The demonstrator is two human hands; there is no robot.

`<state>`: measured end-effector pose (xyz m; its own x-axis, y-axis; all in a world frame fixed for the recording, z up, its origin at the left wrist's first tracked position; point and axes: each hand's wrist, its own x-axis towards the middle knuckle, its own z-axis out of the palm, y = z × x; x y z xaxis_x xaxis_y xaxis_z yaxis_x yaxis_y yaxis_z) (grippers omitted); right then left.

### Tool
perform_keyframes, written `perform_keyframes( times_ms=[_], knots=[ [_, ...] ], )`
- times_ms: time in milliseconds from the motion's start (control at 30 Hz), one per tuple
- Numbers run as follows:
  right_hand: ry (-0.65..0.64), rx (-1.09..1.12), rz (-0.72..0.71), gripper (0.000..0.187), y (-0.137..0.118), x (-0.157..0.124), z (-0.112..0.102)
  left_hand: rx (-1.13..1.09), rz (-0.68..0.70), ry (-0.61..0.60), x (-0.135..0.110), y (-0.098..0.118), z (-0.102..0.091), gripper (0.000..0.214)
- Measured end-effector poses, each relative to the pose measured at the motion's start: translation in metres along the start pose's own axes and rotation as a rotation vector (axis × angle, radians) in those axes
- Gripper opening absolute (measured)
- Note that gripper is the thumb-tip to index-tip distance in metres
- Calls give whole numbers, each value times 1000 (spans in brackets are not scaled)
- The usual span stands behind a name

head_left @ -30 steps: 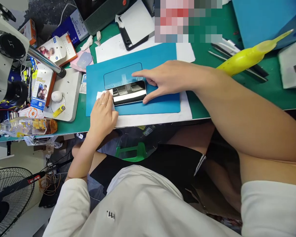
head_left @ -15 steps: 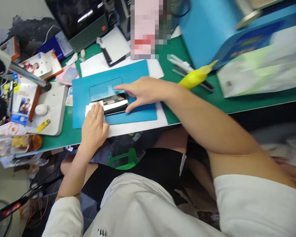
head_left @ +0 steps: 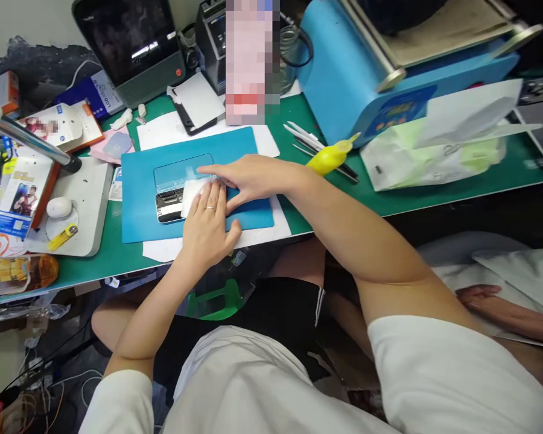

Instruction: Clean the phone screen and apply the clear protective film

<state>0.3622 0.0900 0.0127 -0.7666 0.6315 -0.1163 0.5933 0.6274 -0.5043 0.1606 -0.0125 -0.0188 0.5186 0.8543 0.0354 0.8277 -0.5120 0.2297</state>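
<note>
A dark phone (head_left: 167, 206) lies flat on the blue mat (head_left: 136, 224), near the middle of the green bench. The left hand (head_left: 208, 226) presses a white cloth (head_left: 190, 194) onto its glass with flat, unclenched fingers. The right hand (head_left: 248, 178) is spread, index finger stretched to the phone's far edge, pinning rather than gripping. The phone looks stiff and fairly light, and its face is probably slick and breakable, so its long side edges seem the safest hold. The cloth looks soft and limp. Print on the boxes (head_left: 20, 196) at left is too small to read.
</note>
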Motion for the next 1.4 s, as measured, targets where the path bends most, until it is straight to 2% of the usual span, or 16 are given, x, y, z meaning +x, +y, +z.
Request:
perform_keyframes(
  times_ms=[133,233,500,633,767,867,1000,1167,1300,1400],
  knots=[
    [-13,-6,39,116,0,0,2,3,-18,-22,12,-7,2,87],
    [-6,-14,39,118,1,0,3,19,-30,-27,8,-15,-1,96],
    [-32,-12,69,130,-3,-1,2,56,-176,12,-38,-64,-19,103],
    [-16,-14,56,124,-2,0,3,43,-234,45,-60,-78,-26,96],
    [16,-5,9,119,5,0,6,71,-216,73,-73,-63,-28,92],
    [15,-2,11,117,8,0,6,63,-147,29,-72,-43,-25,95],
    [8,-13,23,121,6,0,5,43,-68,-21,-57,-19,-15,96],
    [6,-9,5,121,3,-2,5,70,-47,-42,-31,3,-6,103],
    [23,-14,-26,113,5,-3,6,89,-20,-65,-20,12,-6,107],
    [42,-18,-52,107,7,-3,8,92,-9,-66,-21,11,-8,104]
  ],
)
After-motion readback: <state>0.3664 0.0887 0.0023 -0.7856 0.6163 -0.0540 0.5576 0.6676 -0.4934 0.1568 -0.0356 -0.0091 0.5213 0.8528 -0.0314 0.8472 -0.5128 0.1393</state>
